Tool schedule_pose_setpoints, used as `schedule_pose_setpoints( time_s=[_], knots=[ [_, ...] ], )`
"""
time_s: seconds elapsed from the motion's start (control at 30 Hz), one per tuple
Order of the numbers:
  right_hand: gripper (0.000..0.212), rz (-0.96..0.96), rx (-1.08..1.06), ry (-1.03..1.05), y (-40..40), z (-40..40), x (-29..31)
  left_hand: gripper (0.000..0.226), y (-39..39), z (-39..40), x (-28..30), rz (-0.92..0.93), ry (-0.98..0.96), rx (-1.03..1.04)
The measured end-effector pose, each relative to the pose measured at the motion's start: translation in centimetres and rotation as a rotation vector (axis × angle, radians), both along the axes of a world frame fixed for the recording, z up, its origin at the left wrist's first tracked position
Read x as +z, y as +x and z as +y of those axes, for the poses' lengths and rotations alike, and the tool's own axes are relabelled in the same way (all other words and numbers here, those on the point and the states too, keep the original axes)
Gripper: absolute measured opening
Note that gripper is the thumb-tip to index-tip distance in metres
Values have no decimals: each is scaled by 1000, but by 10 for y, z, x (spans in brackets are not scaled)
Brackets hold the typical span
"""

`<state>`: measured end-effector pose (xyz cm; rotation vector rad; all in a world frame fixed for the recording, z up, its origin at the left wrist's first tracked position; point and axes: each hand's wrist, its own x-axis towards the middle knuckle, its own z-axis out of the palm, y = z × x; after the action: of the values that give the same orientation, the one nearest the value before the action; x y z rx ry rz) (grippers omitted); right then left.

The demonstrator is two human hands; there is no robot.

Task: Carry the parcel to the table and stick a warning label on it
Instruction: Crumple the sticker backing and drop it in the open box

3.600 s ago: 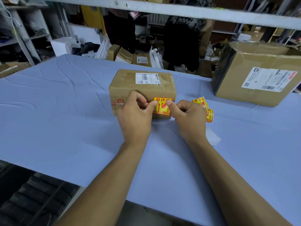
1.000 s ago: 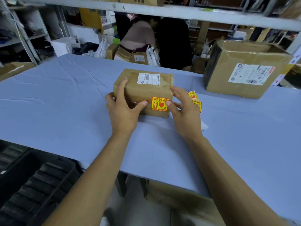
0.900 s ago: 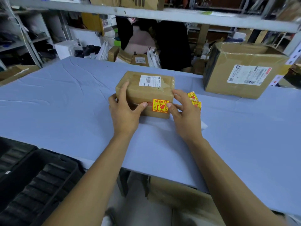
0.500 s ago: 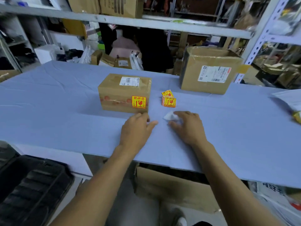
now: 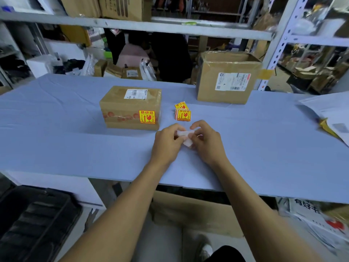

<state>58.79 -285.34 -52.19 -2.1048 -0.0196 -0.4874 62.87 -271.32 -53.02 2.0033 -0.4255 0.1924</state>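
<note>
The brown parcel (image 5: 130, 107) stands on the blue table (image 5: 56, 129), left of centre. A yellow and red warning label (image 5: 147, 117) is stuck on its front face, at the right end. A white shipping label lies on its top. In front of the parcel, my left hand (image 5: 167, 142) and my right hand (image 5: 205, 141) are together and pinch a small white backing paper (image 5: 186, 136) between their fingers. Both hands are apart from the parcel.
A small stack of spare warning labels (image 5: 182, 112) lies right of the parcel. A larger cardboard box (image 5: 226, 76) stands at the back right. White papers (image 5: 328, 110) lie at the right edge. A black crate (image 5: 34, 224) and a cardboard box (image 5: 194, 212) sit under the table.
My hands have let go of the parcel and drawn back toward me. They picked up the white backing paper from the table. The view has pulled back from the table.
</note>
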Motion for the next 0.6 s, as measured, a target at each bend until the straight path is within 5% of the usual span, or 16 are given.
schedule_pose_setpoints(
  time_s=[0.2, 0.43, 0.6],
  knots=[
    [14, 14, 44, -34, -11, 7, 0, 14, 7, 4, 4, 113, -224, 48],
    [8, 42, -101, 101, -9, 3, 2, 15, 7, 15, 7, 180, -109, -235],
    [10, 18, -149, 108, -9, 5, 0, 3, 7, 8, 6, 192, -184, -159]
  ],
)
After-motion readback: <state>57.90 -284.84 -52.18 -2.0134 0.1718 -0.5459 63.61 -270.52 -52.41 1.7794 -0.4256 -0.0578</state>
